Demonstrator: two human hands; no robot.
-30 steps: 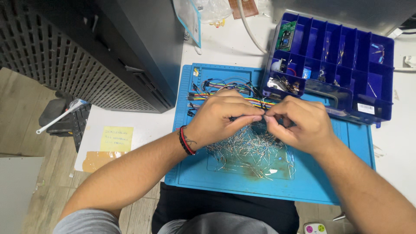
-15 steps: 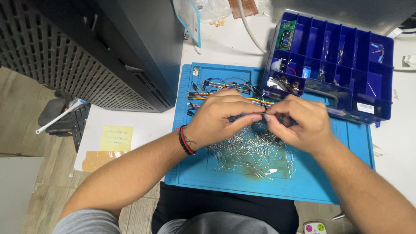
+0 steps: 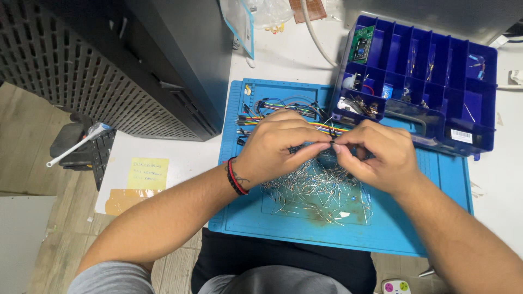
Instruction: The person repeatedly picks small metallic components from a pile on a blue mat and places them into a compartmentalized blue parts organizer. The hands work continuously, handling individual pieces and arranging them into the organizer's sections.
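**Barely any movement, both hands pinching a tiny lead**

Hardly anything has shifted since a second ago: the left hand (image 3: 278, 147) and right hand (image 3: 376, 155) stay fingertip to fingertip, both pinched shut on a thin dark lead (image 3: 313, 146) stretched between them. Looks like the sorting or straightening step to me, and the next bit needs a steady fine pinch so it doesn't drop back into the heap.

Right under the hands sits a pile of loose metal-legged components (image 3: 318, 188) on the blue work mat (image 3: 272, 223). Just beyond the knuckles, coloured jumper wires (image 3: 278, 109) lie spread out. Past the right hand, the blue compartment box (image 3: 479, 122) stands open, holding a small green circuit board (image 3: 361, 44) in one corner cell and odd small parts in others; several cells look bare.
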